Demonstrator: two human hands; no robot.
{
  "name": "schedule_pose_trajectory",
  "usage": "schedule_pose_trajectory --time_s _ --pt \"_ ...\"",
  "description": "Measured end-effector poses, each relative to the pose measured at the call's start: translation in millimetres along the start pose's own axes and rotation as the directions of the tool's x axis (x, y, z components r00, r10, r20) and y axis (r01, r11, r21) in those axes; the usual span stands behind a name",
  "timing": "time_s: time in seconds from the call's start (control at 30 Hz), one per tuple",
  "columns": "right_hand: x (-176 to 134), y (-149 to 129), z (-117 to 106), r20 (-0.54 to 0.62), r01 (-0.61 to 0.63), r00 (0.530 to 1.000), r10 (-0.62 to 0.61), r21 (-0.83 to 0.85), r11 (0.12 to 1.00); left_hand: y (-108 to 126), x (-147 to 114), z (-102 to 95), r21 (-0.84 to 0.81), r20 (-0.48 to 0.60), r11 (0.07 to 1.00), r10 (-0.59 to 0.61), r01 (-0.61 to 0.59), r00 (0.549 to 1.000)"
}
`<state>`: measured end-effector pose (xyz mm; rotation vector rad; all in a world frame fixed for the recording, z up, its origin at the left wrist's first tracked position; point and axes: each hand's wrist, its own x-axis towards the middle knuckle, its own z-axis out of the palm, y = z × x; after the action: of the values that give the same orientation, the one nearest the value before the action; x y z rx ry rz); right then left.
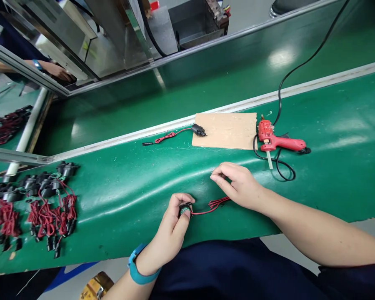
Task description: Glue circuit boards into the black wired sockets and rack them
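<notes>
Near the front edge of the green bench, my left hand (171, 225) is closed around a small round black part with a green circuit board (184, 209). A bundled red wire (217, 203) runs from that part to the right, partly hidden under my right hand (237, 183). My right hand is raised above the wire, thumb and forefinger pinched together; whether something tiny sits between them is not visible. Farther back, a black cylindrical part (198, 130) with its own red wire (168, 136) lies at the left edge of a cardboard sheet (228, 131).
A red glue gun (279, 142) lies right of the cardboard, its black cord (283, 79) running upward. At the left are several black parts (46, 183) with bundled red wires (48, 216). Beyond the metal frame (28, 71), another person's hand (58, 71) shows.
</notes>
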<state>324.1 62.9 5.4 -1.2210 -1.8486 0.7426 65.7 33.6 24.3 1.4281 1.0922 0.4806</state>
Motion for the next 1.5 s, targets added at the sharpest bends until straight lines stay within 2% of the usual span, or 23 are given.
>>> schedule_pose_trajectory --time_s 0.2,0.33,0.4,0.47,0.57,0.63,0.7,0.77,0.83,0.9,0.97,1.03,1.07,1.13,1.2,1.23,1.3,1.4,1.5 --pt "-1.7 -17.0 9.0 0.086 0.157 0.984 -0.156 -0.003 0.988 -1.8 -1.2 -2.7 -0.066 -0.073 0.997 0.041 -0.046 0.997" --pt "5.8 -41.3 16.0 0.269 0.182 0.944 -0.189 0.05 0.982 0.2 -9.2 -12.0 -0.106 -0.131 0.987 0.104 -0.118 0.986" --pt "14.0 -52.0 20.5 0.421 0.132 0.892 -0.166 0.109 0.985 1.5 -16.9 -20.2 -0.118 -0.172 0.982 0.128 -0.15 0.977" --pt "24.1 -61.0 26.7 0.559 0.044 0.818 -0.136 0.175 0.984 2.6 -27.4 -29.8 -0.125 -0.21 0.978 0.138 -0.167 0.968" --pt "39.7 -71.7 41.6 0.664 -0.013 0.734 -0.145 0.227 0.974 1.1 -47.9 -42.2 -0.137 -0.29 0.974 0.135 -0.181 0.947" --pt "48.6 -76.7 56.4 0.664 0.081 0.721 -0.197 0.202 0.976 -4.1 -63.6 -46.7 -0.157 -0.368 0.968 0.128 -0.198 0.921" --pt "55.8 -80.1 76.0 0.609 0.271 0.742 -0.28 0.109 0.956 -12.8 -80.0 -48.3 -0.186 -0.447 0.957 0.119 -0.223 0.886" --pt "61.3 -83.9 100.1 0.52 0.455 0.765 -0.38 -0.02 0.89 -23.9 -97.4 -48.9 -0.239 -0.517 0.942 0.081 -0.235 0.852" --pt "64.1 -90.9 126.7 0.483 0.555 0.745 -0.46 -0.067 0.829 -35.2 -117.6 -50.2 -0.304 -0.585 0.922 0.016 -0.238 0.811" --pt "63.4 -102.8 152.7 0.51 0.614 0.673 -0.536 0.018 0.789 -45.0 -142.2 -51.7 -0.358 -0.647 0.898 -0.043 -0.254 0.761" --pt "60.2 -118.4 176.6 0.559 0.64 0.56 -0.611 0.176 0.748 -53.1 -171.4 -51.4 -0.408 -0.688 0.867 -0.086 -0.287 0.72" --pt "56.9 -135.0 200.2 0.589 0.628 0.457 -0.666 0.317 0.711 -60.2 -204.4 -47.8 -0.479 -0.701 0.815 -0.132 -0.327 0.701" --pt "55.9 -142.9 212.8 0.599 0.613 0.419 -0.682 0.367 0.699 -63.6 -221.9 -44.5 -0.519 -0.703 0.781 -0.16 -0.347 0.693" --pt "54.6 -156.1 240.5 0.604 0.585 0.378 -0.702 0.432 0.686 -69.6 -258.2 -34.7 -0.586 -0.718 0.705 -0.221 -0.401 0.66" --pt "53.1 -164.2 269.5 0.6 0.559 0.358 -0.715 0.476 0.679 -73.5 -295.0 -21.3 -0.606 -0.763 0.635 -0.294 -0.479 0.576" --pt "51.6 -165.7 283.0 0.598 0.546 0.349 -0.722 0.497 0.675 -74.3 -313.1 -13.6 -0.593 -0.794 0.612 -0.334 -0.524 0.508" --pt "47.5 -163.3 304.7 0.603 0.522 0.326 -0.729 0.528 0.67 -73.5 -348.1 2.7 -0.526 -0.849 0.596 -0.413 -0.606 0.33" --pt "41.7 -148.9 318.9 0.641 0.529 0.241 -0.729 0.543 0.652 -68.8 -394.2 27.9 -0.372 -0.863 0.655 -0.506 -0.658 -0.015" --pt "41.9 -131.5 316.8 0.659 0.536 0.17 -0.733 0.562 0.63 -65.2 -428.1 54.9 -0.214 -0.749 0.767 -0.526 -0.605 -0.402"
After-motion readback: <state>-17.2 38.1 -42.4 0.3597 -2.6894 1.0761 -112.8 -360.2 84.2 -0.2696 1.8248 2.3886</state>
